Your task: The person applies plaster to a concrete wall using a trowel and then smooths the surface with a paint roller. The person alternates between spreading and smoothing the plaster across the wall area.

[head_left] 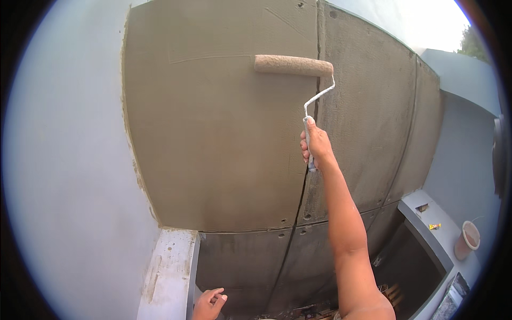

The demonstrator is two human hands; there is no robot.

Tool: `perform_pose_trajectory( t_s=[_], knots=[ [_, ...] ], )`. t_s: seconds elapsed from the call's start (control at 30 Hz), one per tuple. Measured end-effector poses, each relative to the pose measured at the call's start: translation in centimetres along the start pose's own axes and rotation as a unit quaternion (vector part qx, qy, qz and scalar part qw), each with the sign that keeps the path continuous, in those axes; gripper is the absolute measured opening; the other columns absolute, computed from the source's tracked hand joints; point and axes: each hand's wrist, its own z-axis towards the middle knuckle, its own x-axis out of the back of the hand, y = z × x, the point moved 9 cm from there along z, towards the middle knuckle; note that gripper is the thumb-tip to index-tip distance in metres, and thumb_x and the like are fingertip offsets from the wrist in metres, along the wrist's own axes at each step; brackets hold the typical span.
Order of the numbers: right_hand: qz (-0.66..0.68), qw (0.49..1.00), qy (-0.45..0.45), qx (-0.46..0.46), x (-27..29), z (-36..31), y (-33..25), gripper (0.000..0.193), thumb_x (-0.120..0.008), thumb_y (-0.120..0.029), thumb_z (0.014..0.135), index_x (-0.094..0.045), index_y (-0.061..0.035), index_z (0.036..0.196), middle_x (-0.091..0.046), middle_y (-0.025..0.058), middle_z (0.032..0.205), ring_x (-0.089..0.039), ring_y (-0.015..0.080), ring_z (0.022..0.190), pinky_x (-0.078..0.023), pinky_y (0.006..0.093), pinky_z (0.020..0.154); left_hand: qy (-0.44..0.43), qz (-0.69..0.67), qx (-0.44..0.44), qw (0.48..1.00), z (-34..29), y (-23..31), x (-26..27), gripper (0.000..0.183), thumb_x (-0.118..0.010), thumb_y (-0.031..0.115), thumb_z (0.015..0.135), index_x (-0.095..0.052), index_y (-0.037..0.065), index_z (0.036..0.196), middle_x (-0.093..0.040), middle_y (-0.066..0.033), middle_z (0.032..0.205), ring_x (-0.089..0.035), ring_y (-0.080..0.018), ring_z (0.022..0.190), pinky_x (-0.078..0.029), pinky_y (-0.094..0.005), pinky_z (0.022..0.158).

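Observation:
My right hand (317, 144), arm stretched up, is closed around the handle (312, 160) of a paint roller (293, 65). The roller's long beige sleeve lies level against the wall, and a bent white wire frame (319, 97) joins it to the handle. Behind the sleeve is a smooth grey-brown coated panel (213, 144); the sleeve's right end reaches over the dark joint beside it. Low in the view, my left hand (210, 304) hangs with loosely bent fingers apart and nothing in them, near a white ledge (184, 277).
Rougher bare panels (368, 106) with dark seams and small holes continue to the right. White walls (69, 160) stand at both sides. On the right ledge are a pinkish bucket (467, 241) and a small yellow wrapper (435, 226). Wooden pieces (392, 293) lie far below.

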Motion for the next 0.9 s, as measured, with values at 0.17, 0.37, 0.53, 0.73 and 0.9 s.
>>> perform_pose_trajectory(
  t_s=[0.17,0.37,0.53,0.73,0.9],
  knots=[
    [-0.013,0.999,0.009,0.049,0.2,3.8,-7.2,0.059,-0.042,-0.062,0.105,-0.054,-0.0062,0.090,-0.049,-0.0006,0.060,-0.046,0.0109,0.044,-0.040,0.0306,0.040,0.017,0.005,0.007,1.000,0.3,-1.7,-0.3,0.040,-0.070,0.034,0.097,-0.070,0.004,0.123,-0.069,-0.0133,0.096,-0.063,-0.0218,0.081,-0.052,-0.0354,0.075],
    [0.010,0.996,-0.017,0.088,-2.3,8.0,-15.9,0.052,-0.041,-0.055,0.108,-0.054,-0.0064,0.094,-0.048,-0.0018,0.064,-0.045,0.0092,0.047,-0.040,0.0304,0.043,0.043,0.008,0.019,0.999,-0.1,-1.3,1.4,0.039,-0.071,0.033,0.096,-0.070,0.003,0.123,-0.069,-0.0118,0.094,-0.062,-0.0192,0.078,-0.051,-0.0339,0.072],
    [-0.002,0.992,0.002,0.125,-1.5,10.5,-23.6,0.051,-0.040,-0.052,0.109,-0.055,-0.0055,0.096,-0.049,-0.0017,0.067,-0.044,0.0089,0.049,-0.040,0.0301,0.045,0.027,-0.001,0.022,0.999,1.0,-0.5,0.9,0.038,-0.072,0.030,0.096,-0.071,0.002,0.122,-0.069,-0.0110,0.092,-0.062,-0.0176,0.076,-0.051,-0.0326,0.070],
    [-0.034,0.989,0.029,0.141,-2.0,10.3,-25.5,0.052,-0.035,-0.049,0.110,-0.057,-0.0034,0.099,-0.052,0.0013,0.073,-0.049,0.0100,0.055,-0.047,0.0310,0.051,0.012,0.000,0.036,0.999,0.6,1.0,1.0,0.036,-0.073,0.027,0.094,-0.071,0.001,0.120,-0.069,-0.0101,0.090,-0.061,-0.0156,0.072,-0.050,-0.0309,0.068],
    [-0.043,0.994,0.029,0.097,-1.8,6.7,-17.6,0.052,-0.038,-0.053,0.109,-0.056,-0.0068,0.093,-0.049,-0.0019,0.065,-0.047,0.0078,0.049,-0.043,0.0278,0.045,-0.018,0.001,0.043,0.999,0.3,2.9,0.9,0.035,-0.074,0.024,0.093,-0.072,0.000,0.119,-0.068,-0.0093,0.089,-0.061,-0.0140,0.070,-0.050,-0.0295,0.066]
  ],
)
